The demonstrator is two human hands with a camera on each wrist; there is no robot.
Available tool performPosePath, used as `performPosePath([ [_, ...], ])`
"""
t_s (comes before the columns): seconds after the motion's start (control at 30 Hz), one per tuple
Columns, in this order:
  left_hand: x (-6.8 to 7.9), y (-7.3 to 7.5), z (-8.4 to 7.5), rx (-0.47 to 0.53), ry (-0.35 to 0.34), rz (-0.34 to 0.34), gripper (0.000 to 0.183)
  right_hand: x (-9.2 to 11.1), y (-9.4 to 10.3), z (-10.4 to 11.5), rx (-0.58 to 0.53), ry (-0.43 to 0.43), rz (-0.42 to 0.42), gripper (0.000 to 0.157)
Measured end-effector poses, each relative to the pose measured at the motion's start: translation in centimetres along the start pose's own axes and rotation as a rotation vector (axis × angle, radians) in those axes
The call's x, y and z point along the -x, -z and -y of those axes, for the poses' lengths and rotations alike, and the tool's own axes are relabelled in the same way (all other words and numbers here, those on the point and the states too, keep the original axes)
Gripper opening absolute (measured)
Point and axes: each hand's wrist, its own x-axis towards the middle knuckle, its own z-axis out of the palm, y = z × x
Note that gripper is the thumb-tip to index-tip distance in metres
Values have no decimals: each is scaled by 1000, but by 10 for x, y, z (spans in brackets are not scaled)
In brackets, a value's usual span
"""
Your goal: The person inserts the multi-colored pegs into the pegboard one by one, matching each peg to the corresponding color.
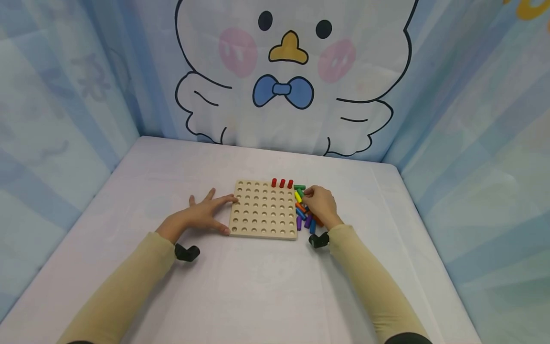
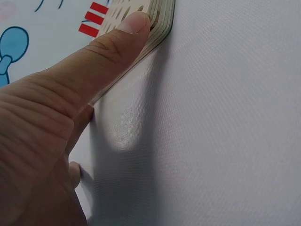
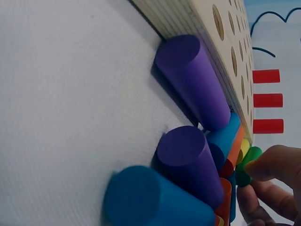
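A square wooden pegboard (image 1: 263, 236) with rows of round holes lies flat on the table. Three red pegs (image 1: 282, 183) stand upright in its back row, at the right end. Along the board's left side, my left hand (image 1: 199, 215) is spread, the thumb on the near left corner and a fingertip on the edge farther back. At the right side, my right hand (image 1: 322, 203) pinches a green peg (image 3: 241, 175) between thumb and finger, over a heap of loose pegs. Closest to the right wrist camera lie purple pegs (image 3: 193, 80) and a blue peg (image 3: 141, 197).
Loose yellow (image 1: 298, 197), orange, blue and purple pegs crowd the board's right edge, partly under my right hand. Another green peg (image 1: 300, 187) lies by the back right corner. A white cloth (image 1: 266, 286) covers the table, and printed curtains (image 1: 283, 124) stand around it.
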Motion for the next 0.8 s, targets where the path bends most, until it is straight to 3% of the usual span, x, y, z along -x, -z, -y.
performPosePath([
  [0.43,2,2,-2,11,5,8,103,1,1,3,-189,87,-152,21],
  [0.8,1,1,-1,12,2,12,103,2,5,15,-338,86,-171,20],
])
